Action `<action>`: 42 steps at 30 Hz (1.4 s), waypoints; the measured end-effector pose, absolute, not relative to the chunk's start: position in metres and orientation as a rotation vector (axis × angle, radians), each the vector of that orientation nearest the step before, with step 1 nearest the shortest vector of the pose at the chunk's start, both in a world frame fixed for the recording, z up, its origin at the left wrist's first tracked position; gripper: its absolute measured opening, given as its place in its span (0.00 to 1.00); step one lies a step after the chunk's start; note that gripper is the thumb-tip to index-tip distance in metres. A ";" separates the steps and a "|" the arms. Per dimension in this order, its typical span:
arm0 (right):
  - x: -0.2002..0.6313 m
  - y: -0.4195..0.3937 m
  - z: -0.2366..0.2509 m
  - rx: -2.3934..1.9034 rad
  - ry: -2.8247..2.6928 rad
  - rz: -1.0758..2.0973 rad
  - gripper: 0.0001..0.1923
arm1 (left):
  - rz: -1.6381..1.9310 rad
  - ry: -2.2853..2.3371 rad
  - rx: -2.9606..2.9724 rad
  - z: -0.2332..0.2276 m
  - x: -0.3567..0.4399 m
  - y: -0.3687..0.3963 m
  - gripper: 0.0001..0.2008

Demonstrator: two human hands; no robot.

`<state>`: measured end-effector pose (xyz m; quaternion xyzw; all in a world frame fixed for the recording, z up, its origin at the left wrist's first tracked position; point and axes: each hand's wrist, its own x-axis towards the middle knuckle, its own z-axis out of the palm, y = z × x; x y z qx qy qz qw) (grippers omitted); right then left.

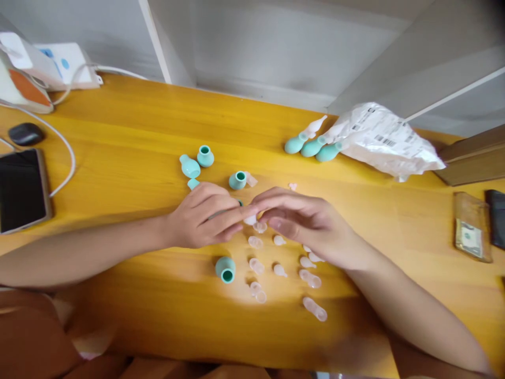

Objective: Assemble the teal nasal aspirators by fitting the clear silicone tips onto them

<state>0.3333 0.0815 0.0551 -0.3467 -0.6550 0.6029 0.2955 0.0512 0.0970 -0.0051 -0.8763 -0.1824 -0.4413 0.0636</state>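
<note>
My left hand (209,217) is curled over a teal squeeze bulb (240,203), mostly hidden by the fingers; its dark opening peeks out at the fingertips. The left index finger stretches towards my right hand (305,218), and their fingertips meet. My right thumb stands apart from the bent fingers, and nothing clear shows between them. Just below the fingertips is a whitish translucent piece (250,219); whether a finger touches it I cannot tell. Clear two-part pieces (256,266) form a column below, beside small white pointed tips (280,270).
Teal bulbs (205,156) lie around my left hand, one nearer me (225,269). Bulbs with white tips (294,145) rest by a plastic bag (389,139). More clear pieces (314,309) lie below my right hand. A phone (21,189), mouse (26,134) and cables are at left.
</note>
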 end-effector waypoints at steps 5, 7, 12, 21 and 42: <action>0.325 0.065 0.056 -0.885 -1.677 1.758 0.18 | -1.345 -0.392 -2.656 0.001 0.049 0.098 0.04; 0.323 0.061 0.056 -0.896 -1.698 1.756 0.20 | -1.338 -0.399 -2.673 0.001 0.049 0.097 0.03; 0.325 0.058 0.060 -0.896 -1.854 1.616 0.28 | -1.385 -0.456 -2.788 -0.003 0.045 0.094 0.06; 0.398 0.121 0.058 -1.425 -2.353 0.153 0.14 | -1.421 -0.463 -2.799 -0.007 0.048 0.098 0.07; 0.419 0.149 0.021 -1.253 -2.611 0.483 0.10 | -1.331 -0.538 -2.833 -0.011 0.047 0.099 0.10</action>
